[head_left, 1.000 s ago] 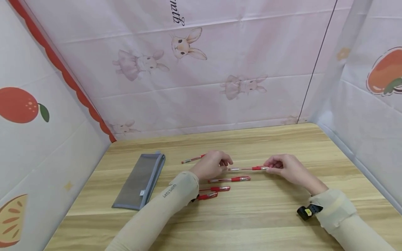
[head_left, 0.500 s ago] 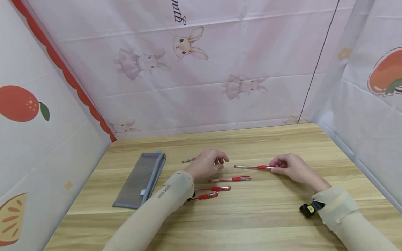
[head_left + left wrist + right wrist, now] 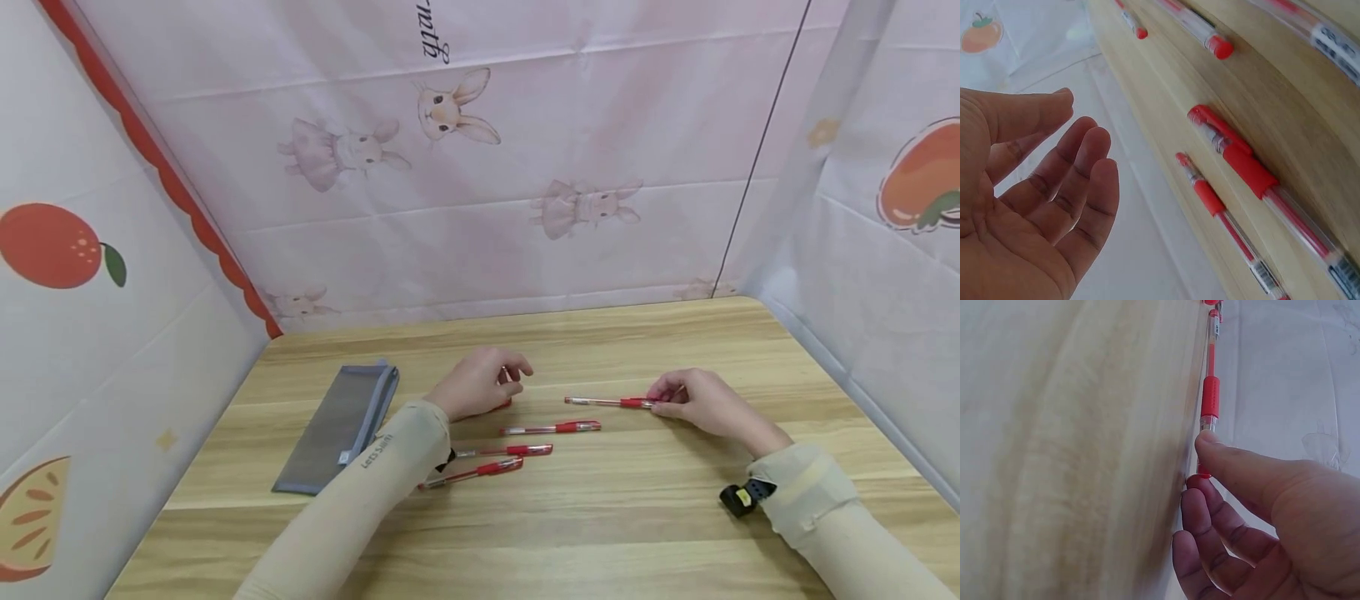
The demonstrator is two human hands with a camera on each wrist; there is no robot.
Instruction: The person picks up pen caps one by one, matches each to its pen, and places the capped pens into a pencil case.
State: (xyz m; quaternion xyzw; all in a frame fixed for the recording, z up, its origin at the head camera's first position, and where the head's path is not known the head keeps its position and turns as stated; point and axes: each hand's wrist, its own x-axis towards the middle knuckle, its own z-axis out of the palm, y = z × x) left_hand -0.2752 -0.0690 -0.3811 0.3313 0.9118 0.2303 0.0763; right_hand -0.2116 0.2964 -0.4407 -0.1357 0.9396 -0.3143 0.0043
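Note:
My right hand pinches the capped end of a red gel pen between thumb and fingers. In the right wrist view this pen points away from the hand, its red grip and clear barrel showing. My left hand holds nothing; its fingers are loosely bent, the thumb apart from them in the left wrist view. Mostly hidden beneath it lies another red pen. Three more lie on the table nearer the body: one pen, a second pen partly behind the wrist, and a third pen.
A grey mesh zip pouch lies left of the pens, partly covered by the left forearm. The wooden table meets a pink rabbit-print curtain at its back edge, with fabric walls on both sides.
My left hand has moved left, away from the pen in my right hand. That pen has shifted to the right with the right hand. More of the nearest pen now shows.

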